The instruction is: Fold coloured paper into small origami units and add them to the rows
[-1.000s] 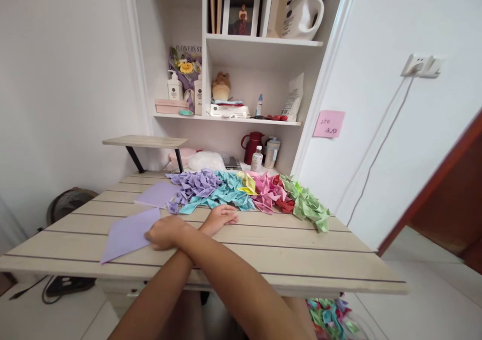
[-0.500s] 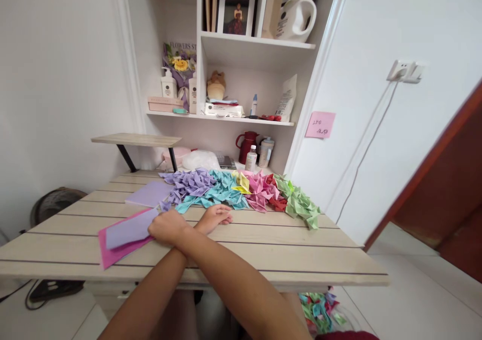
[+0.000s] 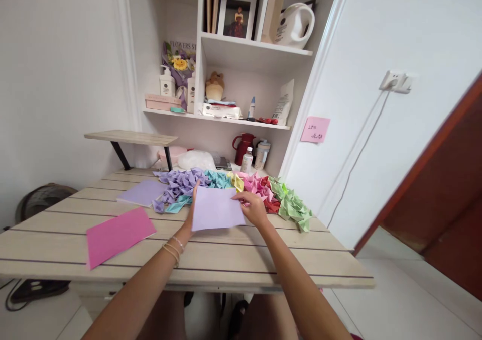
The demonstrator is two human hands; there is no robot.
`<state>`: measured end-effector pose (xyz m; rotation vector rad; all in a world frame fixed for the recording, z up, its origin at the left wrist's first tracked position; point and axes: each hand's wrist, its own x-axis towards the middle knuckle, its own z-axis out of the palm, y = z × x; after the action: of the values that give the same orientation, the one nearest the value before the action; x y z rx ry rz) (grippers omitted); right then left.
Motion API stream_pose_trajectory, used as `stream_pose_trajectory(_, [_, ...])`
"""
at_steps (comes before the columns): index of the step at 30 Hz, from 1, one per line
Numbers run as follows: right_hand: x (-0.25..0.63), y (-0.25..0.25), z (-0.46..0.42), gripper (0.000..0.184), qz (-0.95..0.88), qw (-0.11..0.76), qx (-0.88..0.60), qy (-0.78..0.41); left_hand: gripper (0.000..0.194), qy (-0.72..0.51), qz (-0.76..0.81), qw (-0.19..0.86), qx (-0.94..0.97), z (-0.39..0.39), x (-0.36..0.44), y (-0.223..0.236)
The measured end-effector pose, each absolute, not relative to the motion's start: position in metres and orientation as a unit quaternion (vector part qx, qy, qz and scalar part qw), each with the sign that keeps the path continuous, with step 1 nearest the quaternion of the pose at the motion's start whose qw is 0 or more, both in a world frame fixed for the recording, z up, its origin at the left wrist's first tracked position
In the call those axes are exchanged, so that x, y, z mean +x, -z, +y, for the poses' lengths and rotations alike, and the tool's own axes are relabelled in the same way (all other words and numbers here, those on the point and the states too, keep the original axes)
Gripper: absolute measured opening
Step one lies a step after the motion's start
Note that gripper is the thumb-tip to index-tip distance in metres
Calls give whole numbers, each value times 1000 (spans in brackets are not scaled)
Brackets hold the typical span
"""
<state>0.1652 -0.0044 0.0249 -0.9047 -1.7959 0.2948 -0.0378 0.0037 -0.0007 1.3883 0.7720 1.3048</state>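
Observation:
A square sheet of lilac paper (image 3: 217, 208) is held up above the table between both hands. My left hand (image 3: 193, 208) grips its left edge, the fingers mostly hidden behind the sheet. At the upper right corner my right hand (image 3: 253, 207) pinches the paper between thumb and fingers. Behind the sheet lies a long heap of folded paper pieces: purple (image 3: 183, 182), blue (image 3: 218, 179), yellow (image 3: 237, 182), pink (image 3: 258, 185), red (image 3: 271, 205) and green (image 3: 294, 207). To the left rest magenta paper (image 3: 119, 233) and a lilac stack (image 3: 142, 193).
The slatted wooden table (image 3: 301, 259) reaches a white shelf unit (image 3: 256, 51) at the back. A small raised shelf (image 3: 131, 137) stands at the back left. Behind the heap are a white-capped bottle (image 3: 246, 160), a red jug (image 3: 243, 148) and a tumbler (image 3: 262, 155).
My arms have uncrossed. My right hand has carried the lilac sheet from the magenta paper to the middle, where my left hand now grips it too. The view has shifted slightly.

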Motion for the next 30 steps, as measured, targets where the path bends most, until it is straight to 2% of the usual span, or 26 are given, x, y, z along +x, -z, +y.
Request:
stream_pose_trajectory(4, [190,-6,-6,17,-705,566,-398,-156,61,-591,288,497,567,1,-40,-6])
stream_pose_trajectory(12, [197,4,4,21,-627,618,-438,-184,67,-517,278,518,623,-8,-37,-6])
stream_pose_trajectory(14, [198,5,4,23,-609,629,-445,-187,61,-501,289,518,630,-9,-35,-5])
stream_pose_trajectory(18, [198,3,3,25,-608,630,-428,-226,27,-522,324,483,625,-6,-33,-4])
stream_pose_trajectory(20, [195,1,1,27,-625,616,-402,-262,20,-541,332,468,615,-3,-34,-4])
stream_pose_trajectory(30, [182,-1,-8,30,-654,569,-344,-361,32,-601,335,461,560,8,-36,1])
